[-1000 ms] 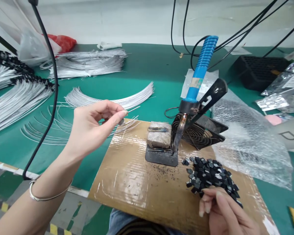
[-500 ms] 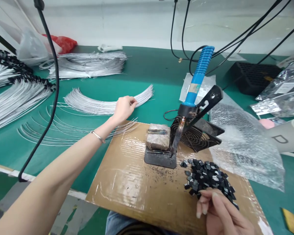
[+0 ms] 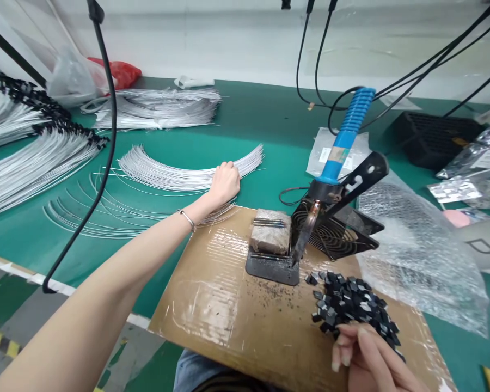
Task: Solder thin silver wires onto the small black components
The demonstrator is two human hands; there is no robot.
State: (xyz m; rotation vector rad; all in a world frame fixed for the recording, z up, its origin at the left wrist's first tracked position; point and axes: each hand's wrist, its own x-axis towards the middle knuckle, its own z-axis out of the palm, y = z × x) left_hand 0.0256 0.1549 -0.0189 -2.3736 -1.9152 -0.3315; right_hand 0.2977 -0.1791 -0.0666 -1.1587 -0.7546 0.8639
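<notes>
My left hand [image 3: 226, 184] is closed over the near edge of a curved bundle of white wires [image 3: 167, 174], towards its right end. Its fingertips are turned away, so I cannot make out what they grip. Nearer to me, loose white wires [image 3: 102, 226] are fanned out on the green mat, and my forearm crosses them. My right hand [image 3: 373, 356] is held with thumb and fingers curled together at the near edge of a pile of small black pieces [image 3: 353, 307]. Anything between those fingertips is too small or hidden to name.
A soldering iron with a blue coiled holder [image 3: 349, 136] rises from a stand with a grey sponge block [image 3: 270, 239] on the cardboard [image 3: 212, 305]. Behind it lies a black fan [image 3: 330, 228]. Bubble wrap [image 3: 420, 261] is at right; a black cable [image 3: 110, 109] hangs at left.
The camera view has shifted, moving the scene slightly right. My left hand has turned from a visible pinch to a closed fist at the wire bundle. My right hand has hardly moved.
</notes>
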